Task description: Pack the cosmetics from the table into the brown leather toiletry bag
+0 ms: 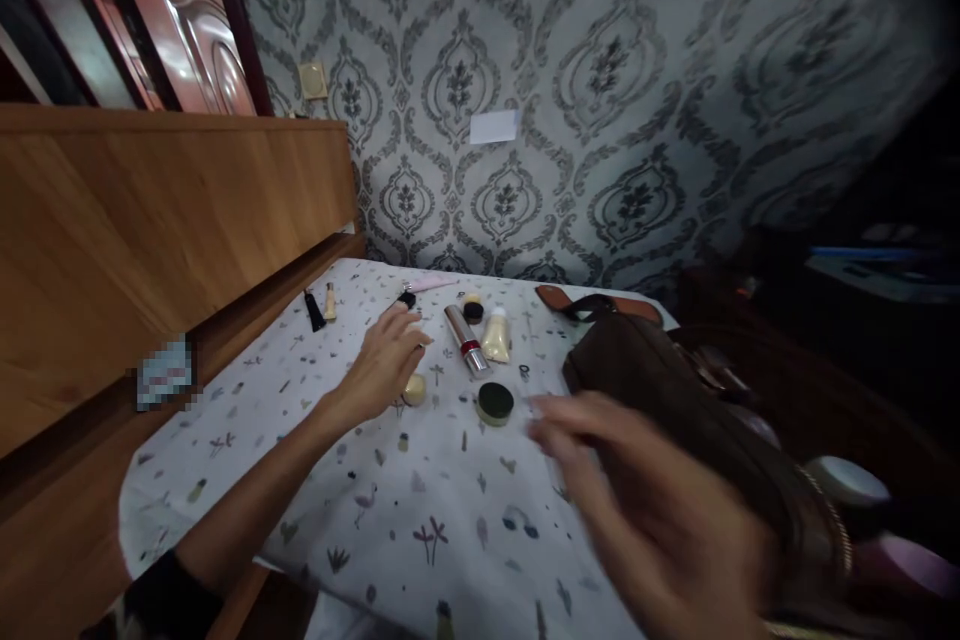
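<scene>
My left hand (pixel 390 360) reaches over the patterned cloth with its fingers stretched out and nothing visible in them. Just past its fingertips lies a small black item (pixel 406 300), and a small cream-coloured container (pixel 414 390) sits beside the palm, partly covered. My right hand (pixel 652 510) is blurred by motion between a dark-lidded round jar (pixel 495 404) and a brown bag (pixel 630 370); whether its fingers hold anything does not show. Farther back are a silver tube with a red band (pixel 466 340), a cream squeeze tube (pixel 496 336) and a black-and-yellow pot (pixel 472 309).
A black tube (pixel 313 311) and a small beige tube (pixel 330 301) lie at the back left, and a slim pink item (pixel 433 283) near the wall. A wooden panel (pixel 180 250) borders the left. White and pink round items (pixel 847 480) are at the right edge.
</scene>
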Motion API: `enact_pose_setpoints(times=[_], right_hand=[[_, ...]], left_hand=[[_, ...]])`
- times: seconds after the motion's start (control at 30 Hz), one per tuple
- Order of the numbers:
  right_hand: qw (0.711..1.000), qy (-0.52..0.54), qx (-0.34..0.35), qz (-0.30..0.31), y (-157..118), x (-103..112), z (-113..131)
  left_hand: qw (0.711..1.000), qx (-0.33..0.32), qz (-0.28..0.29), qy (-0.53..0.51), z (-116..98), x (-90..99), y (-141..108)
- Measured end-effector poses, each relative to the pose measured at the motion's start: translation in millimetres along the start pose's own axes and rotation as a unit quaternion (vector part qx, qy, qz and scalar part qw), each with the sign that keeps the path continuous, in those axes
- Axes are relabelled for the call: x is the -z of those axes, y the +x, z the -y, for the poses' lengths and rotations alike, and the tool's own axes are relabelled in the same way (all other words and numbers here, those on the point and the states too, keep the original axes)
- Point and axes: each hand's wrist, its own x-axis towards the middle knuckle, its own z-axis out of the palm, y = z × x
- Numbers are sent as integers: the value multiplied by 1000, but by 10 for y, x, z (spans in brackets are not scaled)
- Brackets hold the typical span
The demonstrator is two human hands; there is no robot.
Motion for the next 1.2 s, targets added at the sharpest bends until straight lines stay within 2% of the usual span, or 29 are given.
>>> enact_pose_setpoints(times=[0.07,0.1,0.17,0.3,0.5,0.6,0.7,0.8,0.9,1.03,1.2], right_hand=[[998,15,-14,65,-53,-235,-118],[994,21,-26,99,-86,-367,-214],[988,21,-54,142,-166,-616,-436],[986,12,-74,149,-355,-921,-774],[980,48,-97,166,-498,-970,-898],[978,63,-103,168,-498,-952,-919],[979,64,-101,167,-489,-946,-922],[978,60,-101,172,-486,-941,-906],[978,51,-101,175,-492,-936,-896],[978,48,-101,176,-500,-933,-900],[975,52,-107,188,-500,-929,-912]], left_hand=[[993,70,88,48,182,-313,19],[985,111,113,69,267,-441,24],[979,138,122,83,399,-609,37],[976,156,126,83,497,-696,60],[978,161,130,27,544,-760,37],[980,162,114,-30,607,-755,11],[977,174,70,-99,690,-689,-10],[963,202,25,-176,782,-566,-17],[941,216,10,-261,843,-418,-20],[915,202,44,-347,825,-271,-38],[896,181,163,-372,626,-214,-56]])
